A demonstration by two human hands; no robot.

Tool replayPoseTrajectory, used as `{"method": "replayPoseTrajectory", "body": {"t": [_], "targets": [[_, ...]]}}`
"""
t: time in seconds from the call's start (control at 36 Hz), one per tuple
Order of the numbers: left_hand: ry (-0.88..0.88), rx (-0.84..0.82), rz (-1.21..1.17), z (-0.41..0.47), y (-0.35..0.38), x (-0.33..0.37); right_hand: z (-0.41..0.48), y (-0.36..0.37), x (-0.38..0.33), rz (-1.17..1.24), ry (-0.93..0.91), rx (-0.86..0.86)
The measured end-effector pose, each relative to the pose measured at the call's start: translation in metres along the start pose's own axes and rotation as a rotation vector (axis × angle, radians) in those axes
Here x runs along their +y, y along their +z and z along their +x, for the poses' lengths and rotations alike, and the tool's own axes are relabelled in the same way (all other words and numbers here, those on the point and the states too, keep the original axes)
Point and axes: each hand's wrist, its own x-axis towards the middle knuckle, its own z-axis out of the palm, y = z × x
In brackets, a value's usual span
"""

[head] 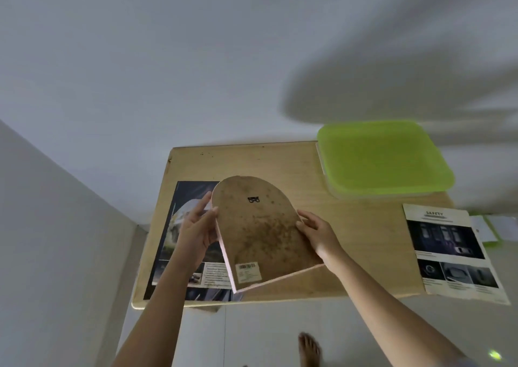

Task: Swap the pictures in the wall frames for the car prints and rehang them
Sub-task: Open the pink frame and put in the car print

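Observation:
I hold an arch-topped wall frame [263,232] above the wooden table [358,240], its stained brown backing board facing me. A small black hanger sits near the rounded top and a white label near the bottom; the frame's edge is pink. My left hand [196,229] grips its left edge and my right hand [316,232] grips its right edge. A large car print [179,243] lies flat on the table under my left hand, partly hidden by the frame. A second car print headed "SAFETY" [451,251] lies at the table's right end.
A lime-green square tray [384,156] sits on a clear box at the table's back right. White walls stand behind and to the left. A bare foot [308,347] shows on the pale floor below the table's front edge.

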Motion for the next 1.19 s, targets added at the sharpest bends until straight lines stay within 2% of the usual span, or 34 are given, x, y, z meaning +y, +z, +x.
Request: {"method": "replayPoseTrajectory", "body": {"t": [0.19, 0.39, 0.58, 0.78, 0.86, 1.03, 1.19], "targets": [[-0.011, 0.194, 0.224, 0.017, 0.03, -0.045, -0.013, -0.014, 0.029, -0.004, -0.066, 0.239], [0.026, 0.32, 0.484, 0.023, 0.054, -0.083, -0.025, -0.028, 0.045, -0.199, -0.175, 0.333], [0.082, 0.392, 0.636, 0.024, 0.057, -0.095, -0.025, -0.032, 0.056, -0.428, -0.225, 0.417], [0.089, 0.38, 0.711, 0.023, 0.058, -0.099, -0.026, -0.034, 0.057, -0.514, -0.208, 0.389], [0.11, 0.327, 0.729, 0.022, 0.06, -0.1, -0.02, -0.035, 0.053, -0.563, -0.232, 0.363], [0.116, 0.249, 0.911, 0.015, 0.06, -0.102, 0.004, -0.023, 0.027, -0.598, -0.298, 0.302], [0.076, -0.017, 1.002, -0.012, 0.045, -0.111, 0.054, 0.006, 0.001, -0.717, -0.342, 0.114]]}}
